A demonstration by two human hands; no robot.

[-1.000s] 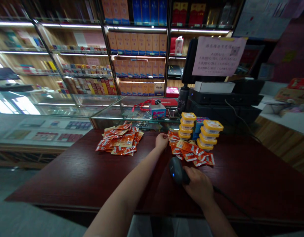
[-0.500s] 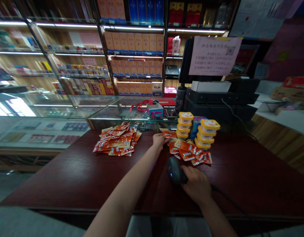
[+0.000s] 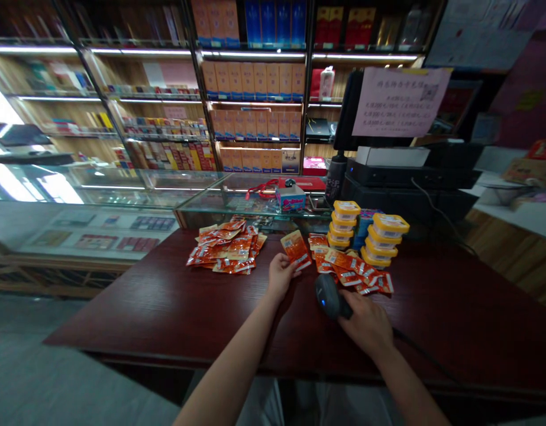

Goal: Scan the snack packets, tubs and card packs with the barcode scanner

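Note:
My left hand (image 3: 281,275) pinches an orange-and-cream snack packet (image 3: 296,251) by its edge, raised a little over the dark wooden counter. My right hand (image 3: 368,322) is wrapped round a black barcode scanner (image 3: 329,296), which shows a small blue light and trails a cable to the right. A heap of similar packets (image 3: 228,247) lies left of my left hand. Another group of packets (image 3: 350,269) is spread beyond the scanner. Behind that group stand two stacks of yellow-lidded tubs, a left stack (image 3: 344,225) and a right stack (image 3: 383,241).
The dark counter (image 3: 166,307) meets a glass display case (image 3: 210,204) at the back. A small blue-and-pink box (image 3: 291,198) sits on the glass. A monitor with a paper sign (image 3: 399,100) stands at the back right. Stocked shelves (image 3: 255,83) line the wall.
My left hand has drawn one packet away from the right-hand group and lifted it, its printed face now in sight. The right hand still grips the scanner. The view has turned slightly left.

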